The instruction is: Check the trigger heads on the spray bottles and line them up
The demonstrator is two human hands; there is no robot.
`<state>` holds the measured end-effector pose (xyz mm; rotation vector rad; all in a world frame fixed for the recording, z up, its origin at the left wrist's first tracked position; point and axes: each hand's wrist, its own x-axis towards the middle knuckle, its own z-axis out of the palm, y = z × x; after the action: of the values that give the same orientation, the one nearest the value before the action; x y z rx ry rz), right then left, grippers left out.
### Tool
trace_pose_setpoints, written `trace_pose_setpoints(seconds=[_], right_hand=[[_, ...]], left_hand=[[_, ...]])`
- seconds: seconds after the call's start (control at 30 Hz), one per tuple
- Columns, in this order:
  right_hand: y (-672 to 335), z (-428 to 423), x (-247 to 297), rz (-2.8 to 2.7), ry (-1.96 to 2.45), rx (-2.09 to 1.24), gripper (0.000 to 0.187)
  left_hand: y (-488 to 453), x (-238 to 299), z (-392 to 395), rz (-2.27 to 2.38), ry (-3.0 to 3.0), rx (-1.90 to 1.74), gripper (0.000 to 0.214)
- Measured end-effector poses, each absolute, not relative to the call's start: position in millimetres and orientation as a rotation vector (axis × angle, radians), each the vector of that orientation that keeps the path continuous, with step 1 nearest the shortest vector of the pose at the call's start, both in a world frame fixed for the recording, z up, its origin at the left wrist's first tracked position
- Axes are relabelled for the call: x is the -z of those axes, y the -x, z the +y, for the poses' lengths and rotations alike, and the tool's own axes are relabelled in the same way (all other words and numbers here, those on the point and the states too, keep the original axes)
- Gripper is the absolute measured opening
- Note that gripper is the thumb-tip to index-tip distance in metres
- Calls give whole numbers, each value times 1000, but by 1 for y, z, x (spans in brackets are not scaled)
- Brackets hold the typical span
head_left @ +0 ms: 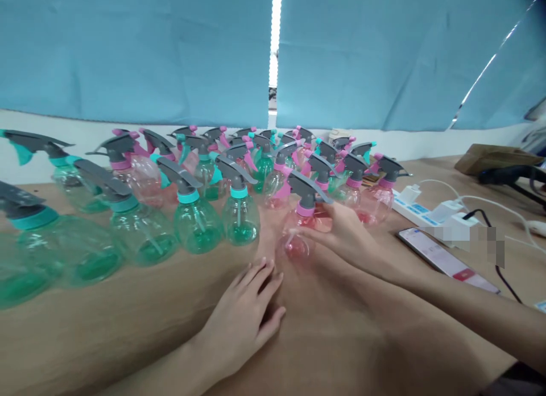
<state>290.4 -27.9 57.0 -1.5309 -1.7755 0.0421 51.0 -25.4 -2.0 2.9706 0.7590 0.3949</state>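
My right hand (341, 228) is closed around a pink spray bottle (294, 245) with a grey and pink trigger head, its thumb across the front of the body. The bottle stands upright at the table's middle, and some fingers are hidden behind it. Palm down on the wooden table (341, 339), my left hand (241, 310) holds nothing, with its fingers stretched out a little short of that bottle. Nearest beyond the left hand are a green spray bottle (241, 217) with a turquoise collar and another green spray bottle (198, 225) beside it.
More green spray bottles (143, 231) line the left side, with pink spray bottles (377, 197) and green ones crowded behind. At right lie a phone (447, 259), a white power strip (420, 211) with plugs and cables, and a brown package (495, 159). Blue curtains (140, 54) hang behind.
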Motion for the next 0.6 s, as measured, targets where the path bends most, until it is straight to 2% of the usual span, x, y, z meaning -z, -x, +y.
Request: trace_pose_setpoints(seconds=[0.27,0.6], right_hand=[[-274,20,-53,-1769,1472,-32,40],[-269,34,-58,-1745,1495,-63,43]], left_hand=[[-52,3,-25,750,-2981,-372,44],[-52,2,-24,742,-2970,-355,44]])
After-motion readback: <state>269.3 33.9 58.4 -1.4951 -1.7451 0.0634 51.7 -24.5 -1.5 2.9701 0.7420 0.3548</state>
